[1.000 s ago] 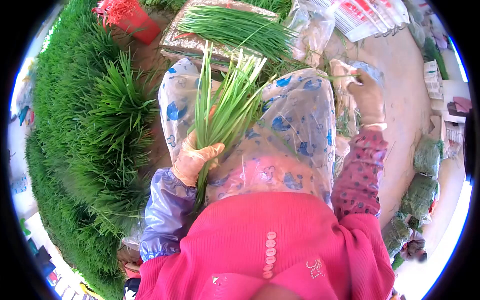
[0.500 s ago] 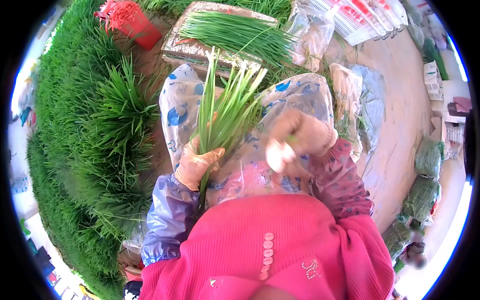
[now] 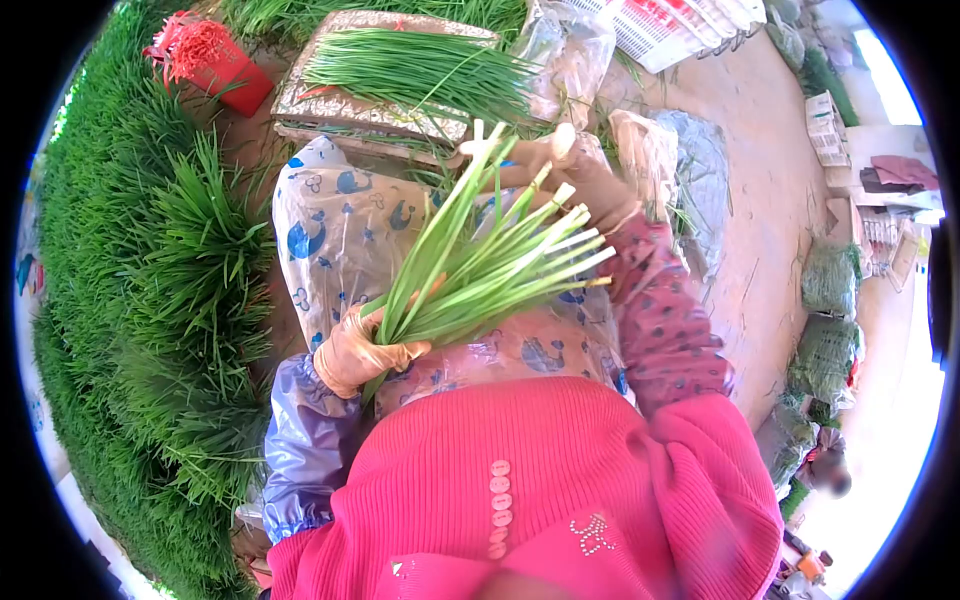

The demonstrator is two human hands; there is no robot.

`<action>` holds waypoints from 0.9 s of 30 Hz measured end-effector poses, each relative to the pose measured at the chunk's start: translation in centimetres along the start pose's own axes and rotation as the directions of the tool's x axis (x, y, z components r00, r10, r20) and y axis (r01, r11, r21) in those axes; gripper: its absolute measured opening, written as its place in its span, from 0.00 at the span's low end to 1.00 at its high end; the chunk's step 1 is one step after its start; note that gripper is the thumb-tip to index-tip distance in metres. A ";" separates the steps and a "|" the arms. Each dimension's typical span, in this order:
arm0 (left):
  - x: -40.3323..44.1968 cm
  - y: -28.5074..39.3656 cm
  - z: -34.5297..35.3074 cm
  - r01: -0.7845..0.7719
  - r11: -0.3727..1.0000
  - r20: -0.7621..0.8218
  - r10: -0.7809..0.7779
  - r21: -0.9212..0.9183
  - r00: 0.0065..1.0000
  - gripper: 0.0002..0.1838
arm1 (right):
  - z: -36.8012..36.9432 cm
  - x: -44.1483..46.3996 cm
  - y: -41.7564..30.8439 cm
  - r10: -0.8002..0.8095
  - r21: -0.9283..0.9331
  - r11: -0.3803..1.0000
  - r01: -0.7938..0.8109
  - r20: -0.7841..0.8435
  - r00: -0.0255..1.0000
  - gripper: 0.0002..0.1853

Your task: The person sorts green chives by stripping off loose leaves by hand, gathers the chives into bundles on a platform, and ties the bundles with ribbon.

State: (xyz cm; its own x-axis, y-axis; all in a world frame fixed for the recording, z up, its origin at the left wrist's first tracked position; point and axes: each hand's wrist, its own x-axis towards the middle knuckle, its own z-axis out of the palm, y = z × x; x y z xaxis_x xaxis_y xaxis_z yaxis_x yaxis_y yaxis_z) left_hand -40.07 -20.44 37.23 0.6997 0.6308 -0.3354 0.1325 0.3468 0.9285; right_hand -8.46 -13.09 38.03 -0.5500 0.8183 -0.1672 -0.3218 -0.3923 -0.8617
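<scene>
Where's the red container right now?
Head view, upper left, on the person's left side: the red container sits between the tall green leaves and the patterned board.

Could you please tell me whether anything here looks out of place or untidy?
Mildly: one stray leaf lies crosswise over the otherwise aligned leaf pile, the bunch in the left hand fans out unevenly, and green scraps litter the floor near the plastic bags. Nothing looks clearly damaged.
</scene>
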 end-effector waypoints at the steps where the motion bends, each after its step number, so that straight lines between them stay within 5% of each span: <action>1: 0.0 -0.1 0.0 0.006 1.000 0.001 -0.006 0.001 1.000 0.32 | 1.0 0.5 0.4 -0.043 -0.005 0.999 0.043 0.031 0.999 0.48; 2: -0.1 -0.4 0.1 -0.004 1.000 -0.012 0.004 -0.003 1.000 0.32 | 1.9 1.0 0.7 -0.085 -0.007 0.996 0.086 0.061 0.994 0.47; 4: -0.4 -1.1 0.0 -0.001 1.000 -0.017 0.001 -0.004 1.000 0.32 | 3.3 1.0 -0.3 0.033 0.024 0.999 -0.033 0.007 0.999 0.27; 5: -0.8 -1.7 -0.2 0.061 0.998 -0.043 -0.063 -0.025 0.997 0.32 | 3.1 1.7 0.3 -0.050 -0.463 0.886 -0.027 -0.152 0.987 0.20; 6: -0.9 -2.0 -0.3 0.120 0.992 -0.067 -0.123 -0.049 0.990 0.32 | 3.2 1.3 -0.6 0.052 -0.079 0.994 -0.072 -0.229 0.972 0.19; 7: -0.9 -1.9 -0.3 0.121 0.991 -0.060 -0.124 -0.049 0.990 0.32 | 3.0 0.7 -1.7 0.173 0.318 0.944 -0.085 -0.260 0.950 0.19; 8: -0.8 -1.7 -0.2 0.059 0.996 -0.058 -0.063 -0.060 0.996 0.32 | 0.5 0.7 -0.6 0.110 0.580 0.813 0.046 -0.231 0.967 0.19; 10: -0.6 -1.5 0.0 -0.008 0.998 -0.067 0.004 -0.055 0.998 0.31 | -4.6 -0.9 -0.3 -0.203 0.718 0.656 0.233 -0.130 0.971 0.16; 11: -0.7 -1.3 0.1 -0.006 0.998 -0.069 0.001 -0.063 0.998 0.31 | -6.7 -2.1 -1.0 -0.278 0.722 0.568 0.395 -0.284 0.918 0.15; 13: -0.7 -0.8 0.0 0.097 0.994 -0.058 -0.100 -0.052 0.993 0.31 | -8.0 -4.1 -2.2 -0.335 0.695 0.466 0.548 -0.434 0.836 0.14; 15: -0.3 -1.7 -0.4 0.023 1.000 -0.030 -0.022 0.018 0.999 0.34 | -6.3 -5.9 -4.6 -0.184 0.156 0.913 0.376 -0.666 0.723 0.12; 16: -0.1 -2.1 -0.5 -0.053 0.995 0.000 0.054 0.086 0.999 0.37 | -4.8 -6.1 -4.9 -0.078 0.138 0.971 0.195 -0.589 0.804 0.24; 17: 0.1 -1.8 -0.3 -0.049 0.995 0.007 0.049 0.081 0.999 0.37 | -2.5 -6.1 -5.1 -0.073 0.140 0.971 0.193 -0.596 0.800 0.24; 19: 0.4 -1.0 -0.3 0.095 0.995 -0.005 -0.095 0.041 0.995 0.37 | 1.4 -5.3 -4.9 0.001 -0.431 0.886 -0.172 -0.368 0.930 0.31; 21: 0.5 -1.4 -0.2 0.074 0.996 0.009 -0.075 0.044 0.997 0.37 | 1.6 -3.9 -3.1 0.048 -0.572 0.809 -0.138 -0.170 0.984 0.34; 23: 0.4 -1.4 0.0 0.109 0.988 -0.048 -0.115 -0.110 0.992 0.35 | 2.3 -2.6 -2.0 0.011 -0.542 0.832 -0.119 -0.198 0.980 0.29; 25: 0.4 -0.3 0.2 0.139 0.970 -0.054 -0.153 -0.198 0.987 0.38 | 2.8 -2.0 -3.1 -0.163 -0.513 0.848 -0.131 -0.488 0.858 0.23; 27: 0.0 0.2 0.1 0.161 0.945 -0.069 -0.188 -0.283 0.980 0.41 | -0.2 -2.1 -3.2 -0.286 -0.340 0.936 0.097 -0.569 0.771 0.15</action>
State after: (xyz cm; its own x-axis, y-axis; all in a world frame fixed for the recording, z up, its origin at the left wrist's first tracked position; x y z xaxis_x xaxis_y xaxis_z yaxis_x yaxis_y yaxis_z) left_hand -39.95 -20.41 37.41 0.6124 0.6007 -0.5139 0.0394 0.6261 0.7788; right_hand -6.09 -13.46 41.07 0.1069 0.9822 -0.1548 -0.0925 -0.1452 -0.9851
